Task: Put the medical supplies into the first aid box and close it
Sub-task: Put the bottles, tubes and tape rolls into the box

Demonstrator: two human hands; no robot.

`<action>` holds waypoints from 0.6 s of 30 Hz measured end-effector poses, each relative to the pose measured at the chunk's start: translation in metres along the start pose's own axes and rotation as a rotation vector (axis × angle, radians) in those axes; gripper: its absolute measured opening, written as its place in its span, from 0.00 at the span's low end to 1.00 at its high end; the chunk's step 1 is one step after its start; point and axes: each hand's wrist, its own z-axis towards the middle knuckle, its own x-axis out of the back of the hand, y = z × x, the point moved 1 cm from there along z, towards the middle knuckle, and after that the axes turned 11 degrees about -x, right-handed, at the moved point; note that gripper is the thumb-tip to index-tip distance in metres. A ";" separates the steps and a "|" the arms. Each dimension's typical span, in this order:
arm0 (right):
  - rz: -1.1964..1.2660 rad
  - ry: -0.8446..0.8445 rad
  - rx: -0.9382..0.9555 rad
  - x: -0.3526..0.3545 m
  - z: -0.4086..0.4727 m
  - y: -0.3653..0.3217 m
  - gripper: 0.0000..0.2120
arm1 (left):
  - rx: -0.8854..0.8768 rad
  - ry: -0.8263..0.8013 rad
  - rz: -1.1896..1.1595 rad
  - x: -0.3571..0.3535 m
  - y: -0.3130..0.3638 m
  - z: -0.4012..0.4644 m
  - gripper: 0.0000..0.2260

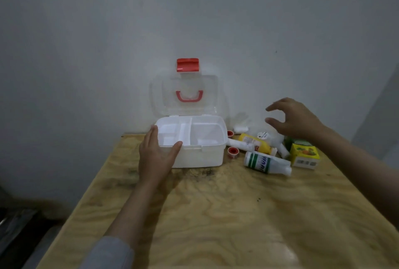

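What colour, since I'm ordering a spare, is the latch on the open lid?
Red; the latch shows best in the head view.

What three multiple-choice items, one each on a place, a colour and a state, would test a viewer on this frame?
1. Where do the medical supplies lie relative to the first aid box?
A) inside it
B) to its left
C) to its right, on the table

2. What colour is the latch on the lid?
A) red
B) blue
C) green

3. What state is the lid in?
A) shut and latched
B) open, standing upright
C) taken off and laid flat

Answers:
1 C: they lie in a heap beside the box's right wall, and its compartments are bare.
2 A: the latch at the lid's top edge is plainly red.
3 B: the clear lid stands up behind the open box.
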 end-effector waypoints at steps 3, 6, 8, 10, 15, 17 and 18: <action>-0.025 -0.024 -0.232 -0.006 -0.025 0.044 0.15 | 0.011 0.047 -0.052 -0.003 0.000 -0.001 0.37; -0.018 -0.072 -0.384 -0.020 -0.048 0.072 0.17 | 0.006 0.085 -0.102 -0.006 -0.002 -0.001 0.37; -0.004 -0.091 -0.444 -0.030 -0.060 0.080 0.18 | 0.002 0.101 -0.110 -0.008 -0.003 -0.002 0.36; 0.016 -0.072 -0.495 -0.039 -0.068 0.083 0.19 | -0.002 0.117 -0.115 -0.009 -0.003 -0.002 0.36; 0.088 0.089 -0.554 -0.052 -0.076 0.085 0.16 | -0.015 0.126 -0.099 -0.010 -0.005 -0.002 0.35; 0.123 0.137 -0.563 -0.053 -0.078 0.083 0.15 | -0.023 0.129 -0.095 -0.011 -0.006 -0.002 0.35; 0.144 0.166 -0.562 -0.052 -0.079 0.083 0.14 | -0.026 0.131 -0.096 -0.012 -0.006 -0.003 0.35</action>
